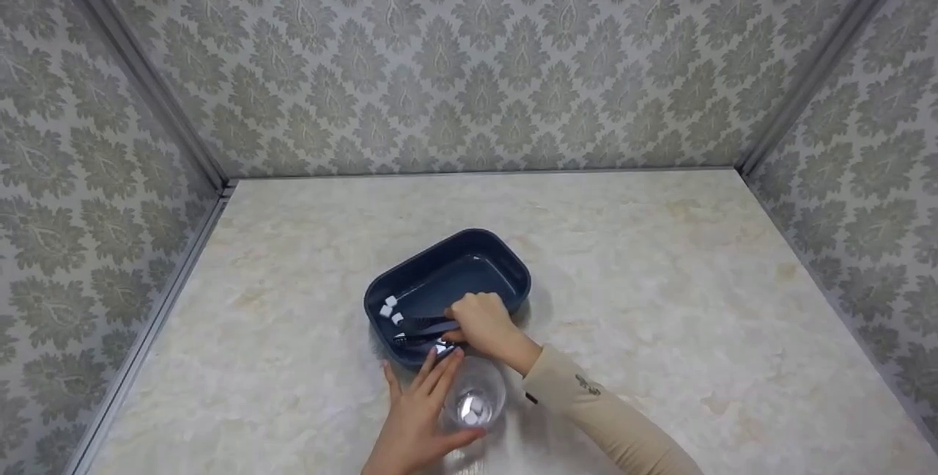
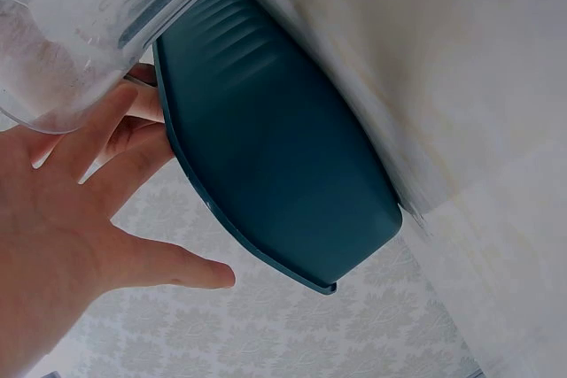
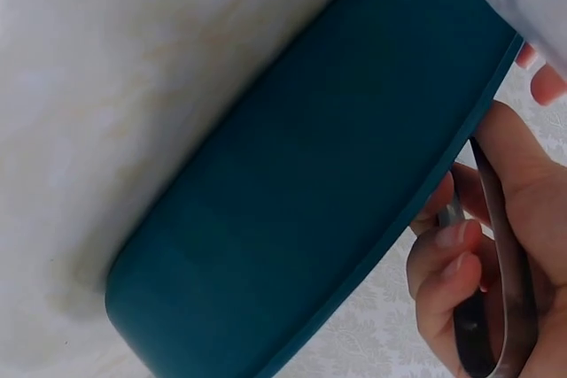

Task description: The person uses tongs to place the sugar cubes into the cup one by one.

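Observation:
My right hand grips dark metal tongs, their arms reaching down into a dark blue-green rectangular basin. Several small white cubes lie at the basin's left end, near the tips of the tongs. Whether the tips pinch a cube cannot be told. My left hand has its fingers spread and mostly straight, fingertips at the basin's near rim. Between its thumb and index finger stands a clear plastic cup, with white cubes at the bottom.
The basin sits at an angle on a pale marbled table, the cup just in front of its near side. Patterned panels close off the back and both sides. My right sleeve passes to the right of the cup.

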Demonstrator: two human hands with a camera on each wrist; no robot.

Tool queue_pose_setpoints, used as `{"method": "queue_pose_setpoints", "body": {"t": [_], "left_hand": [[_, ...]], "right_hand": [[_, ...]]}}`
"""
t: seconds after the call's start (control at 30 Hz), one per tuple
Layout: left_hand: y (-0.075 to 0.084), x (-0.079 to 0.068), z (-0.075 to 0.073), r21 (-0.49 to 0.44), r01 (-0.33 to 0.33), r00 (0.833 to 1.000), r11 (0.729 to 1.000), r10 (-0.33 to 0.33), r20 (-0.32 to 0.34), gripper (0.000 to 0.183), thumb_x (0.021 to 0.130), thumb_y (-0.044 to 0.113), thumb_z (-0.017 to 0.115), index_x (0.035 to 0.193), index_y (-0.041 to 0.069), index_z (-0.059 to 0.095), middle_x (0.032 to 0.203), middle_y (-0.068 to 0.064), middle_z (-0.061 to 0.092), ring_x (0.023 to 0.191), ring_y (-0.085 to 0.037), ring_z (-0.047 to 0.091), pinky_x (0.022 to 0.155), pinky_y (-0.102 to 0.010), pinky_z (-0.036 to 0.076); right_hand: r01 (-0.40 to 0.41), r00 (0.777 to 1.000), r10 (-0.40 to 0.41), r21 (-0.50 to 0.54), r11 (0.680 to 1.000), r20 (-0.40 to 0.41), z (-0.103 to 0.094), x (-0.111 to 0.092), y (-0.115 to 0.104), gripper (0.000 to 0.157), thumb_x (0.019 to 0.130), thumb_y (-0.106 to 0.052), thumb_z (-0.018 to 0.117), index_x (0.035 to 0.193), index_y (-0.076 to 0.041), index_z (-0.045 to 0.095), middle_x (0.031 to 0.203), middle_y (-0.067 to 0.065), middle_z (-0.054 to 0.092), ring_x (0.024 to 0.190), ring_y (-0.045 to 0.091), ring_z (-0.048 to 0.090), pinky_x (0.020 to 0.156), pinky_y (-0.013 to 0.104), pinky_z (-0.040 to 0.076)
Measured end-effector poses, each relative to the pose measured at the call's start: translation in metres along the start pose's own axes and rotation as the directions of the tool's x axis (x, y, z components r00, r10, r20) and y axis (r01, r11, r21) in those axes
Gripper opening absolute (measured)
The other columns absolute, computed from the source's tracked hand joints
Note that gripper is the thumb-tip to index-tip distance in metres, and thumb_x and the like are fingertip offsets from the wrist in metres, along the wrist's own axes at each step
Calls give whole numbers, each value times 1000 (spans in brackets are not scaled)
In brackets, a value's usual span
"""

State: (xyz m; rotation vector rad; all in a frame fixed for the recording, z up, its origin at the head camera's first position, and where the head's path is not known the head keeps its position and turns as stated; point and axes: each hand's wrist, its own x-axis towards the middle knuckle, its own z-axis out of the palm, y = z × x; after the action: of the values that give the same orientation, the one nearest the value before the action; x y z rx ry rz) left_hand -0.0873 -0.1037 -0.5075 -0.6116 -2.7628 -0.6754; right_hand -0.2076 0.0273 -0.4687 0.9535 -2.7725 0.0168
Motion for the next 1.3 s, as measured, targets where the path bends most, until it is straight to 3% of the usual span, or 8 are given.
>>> {"method": "queue_pose_setpoints", "body": {"t": [0.57,0.83,1.3], "left_hand": [[0,1,-1,-2,21,999,1000,-20,44,95,64,65,62,141,21,28,139,1,42,129,-31,36,88,-78,3],[-1,1,2,46,-23,999,999,24,-33,95,61,64,66,138,17,35,134,0,48,125,-31,42,87,-78,7],[0,1,0,25,-10,1000,1000,10,-8,94,62,64,65,138,17,35,135,1,47,126,-31,40,87,-78,7]], "right_hand": [[36,999,-36,-24,999,-3,1,3,-1,22,71,-43,68,76,-22,73,71,0,69,62,20,63,51,33,48],[31,999,-32,-64,997,-20,3,3,0,25,71,-44,68,67,-19,70,66,0,67,59,18,62,49,31,49],[3,1000,-5,-48,999,-30,2,0,6,27,73,-46,64,74,-20,72,68,0,68,60,20,63,49,32,49]]}}
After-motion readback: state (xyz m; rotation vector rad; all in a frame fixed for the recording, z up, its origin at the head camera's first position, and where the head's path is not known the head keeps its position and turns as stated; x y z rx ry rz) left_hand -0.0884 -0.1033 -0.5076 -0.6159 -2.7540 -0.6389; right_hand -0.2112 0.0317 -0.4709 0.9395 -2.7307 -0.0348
